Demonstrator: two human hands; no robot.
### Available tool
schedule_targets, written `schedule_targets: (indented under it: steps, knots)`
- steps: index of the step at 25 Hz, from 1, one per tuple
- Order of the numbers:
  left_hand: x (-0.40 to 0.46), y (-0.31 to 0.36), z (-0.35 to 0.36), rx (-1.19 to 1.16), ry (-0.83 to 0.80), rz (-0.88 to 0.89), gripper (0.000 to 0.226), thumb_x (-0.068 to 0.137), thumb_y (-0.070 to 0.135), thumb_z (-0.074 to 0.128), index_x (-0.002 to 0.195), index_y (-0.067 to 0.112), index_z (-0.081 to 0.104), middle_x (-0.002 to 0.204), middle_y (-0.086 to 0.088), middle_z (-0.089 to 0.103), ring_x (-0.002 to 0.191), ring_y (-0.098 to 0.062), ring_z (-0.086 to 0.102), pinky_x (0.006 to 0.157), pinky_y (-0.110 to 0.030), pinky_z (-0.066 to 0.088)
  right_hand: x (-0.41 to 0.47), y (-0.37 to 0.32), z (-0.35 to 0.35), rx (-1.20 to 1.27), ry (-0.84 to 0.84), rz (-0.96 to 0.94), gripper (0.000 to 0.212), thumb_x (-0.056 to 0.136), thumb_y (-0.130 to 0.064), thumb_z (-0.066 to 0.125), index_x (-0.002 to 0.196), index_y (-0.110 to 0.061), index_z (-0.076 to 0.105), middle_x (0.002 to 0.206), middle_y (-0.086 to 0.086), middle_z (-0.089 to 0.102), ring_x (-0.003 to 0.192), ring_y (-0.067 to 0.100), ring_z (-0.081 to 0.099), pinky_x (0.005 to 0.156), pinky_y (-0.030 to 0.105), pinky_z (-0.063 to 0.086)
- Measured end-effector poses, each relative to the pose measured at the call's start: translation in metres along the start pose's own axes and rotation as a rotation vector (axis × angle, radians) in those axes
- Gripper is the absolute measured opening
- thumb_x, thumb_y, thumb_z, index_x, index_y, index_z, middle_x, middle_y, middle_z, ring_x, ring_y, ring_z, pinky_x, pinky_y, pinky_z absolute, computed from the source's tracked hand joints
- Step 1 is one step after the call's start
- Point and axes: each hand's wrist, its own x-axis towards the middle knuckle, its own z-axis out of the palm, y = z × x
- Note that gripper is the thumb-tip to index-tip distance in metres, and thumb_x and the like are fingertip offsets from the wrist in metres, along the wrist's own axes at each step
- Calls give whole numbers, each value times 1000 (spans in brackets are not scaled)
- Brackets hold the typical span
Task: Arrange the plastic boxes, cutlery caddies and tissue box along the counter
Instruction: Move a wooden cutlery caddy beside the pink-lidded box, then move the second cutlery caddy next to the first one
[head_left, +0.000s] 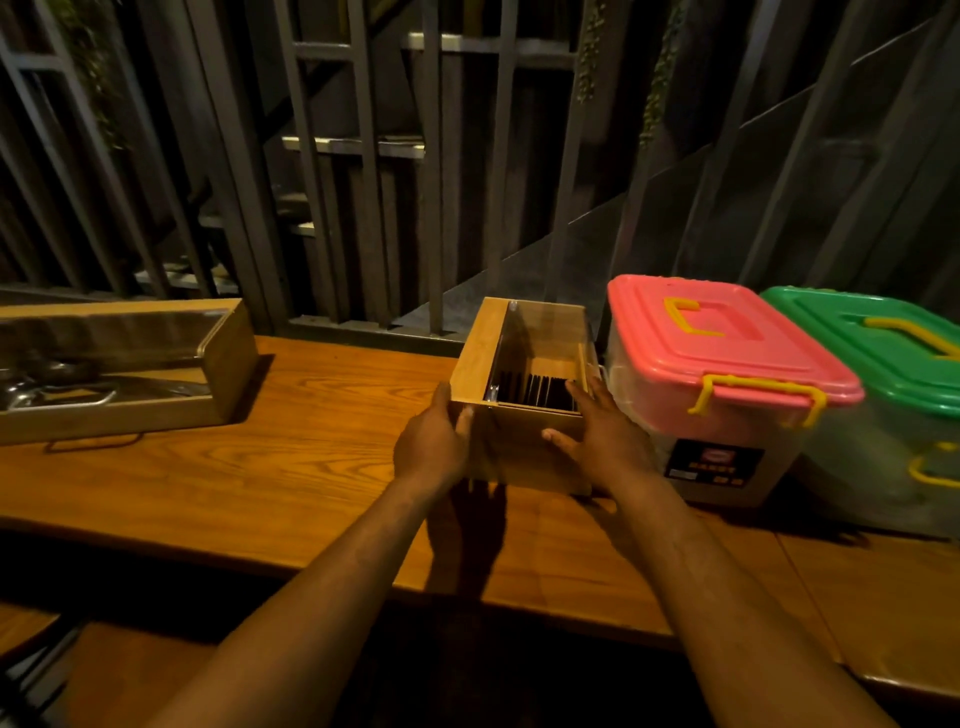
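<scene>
A small wooden cutlery caddy (524, 436) with a clear lid and dark items inside stands on the wooden counter (311, 467), just left of the pink-lidded plastic box (727, 374). My left hand (434, 447) grips its left side and my right hand (602, 436) presses against its right front corner. A green-lidded plastic box (883, 364) stands right of the pink one. A long wooden cutlery caddy (119, 364) with a clear lid and metal cutlery lies at the far left. No tissue box is in view.
A wall of grey metal bars (363, 182) rises directly behind the counter. The counter's front edge (363, 577) runs across below my forearms, with a darker lower surface under it.
</scene>
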Motion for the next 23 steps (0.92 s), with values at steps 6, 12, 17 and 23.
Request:
schedule_targets:
  steps: [6, 12, 17, 23]
  knots:
    - [-39, -37, -72, 243, 106, 222, 46, 93, 41, 56, 138, 34, 48, 127, 3, 64, 110, -19, 61, 79, -34, 51, -44, -67, 19, -75, 222, -89, 63, 90, -38, 57, 147, -34, 31, 162, 5, 17, 149, 32, 11, 118, 56, 16]
    - [-56, -116, -170, 372, 147, 204, 41, 94, 40, 54, 135, 33, 52, 132, 6, 60, 118, -15, 56, 80, -30, 49, -74, -207, 61, 43, 168, -239, 58, 91, -39, 55, 146, -36, 35, 160, 1, 24, 150, 28, 11, 118, 55, 7]
    - [-52, -215, -264, 427, 175, 158, 43, 93, 39, 55, 136, 32, 49, 131, 4, 59, 122, -15, 51, 86, -29, 45, -79, -316, 99, 107, 158, -266, 56, 90, -44, 55, 143, -37, 40, 157, -1, 31, 147, 26, 20, 117, 55, 18]
    - [-39, -297, -334, 491, 215, 91, 47, 91, 41, 58, 137, 30, 50, 131, 2, 60, 123, -18, 50, 88, -32, 46, -79, -423, 144, 192, 70, -289, 55, 90, -45, 58, 142, -38, 41, 156, -3, 34, 146, 24, 23, 116, 50, 24]
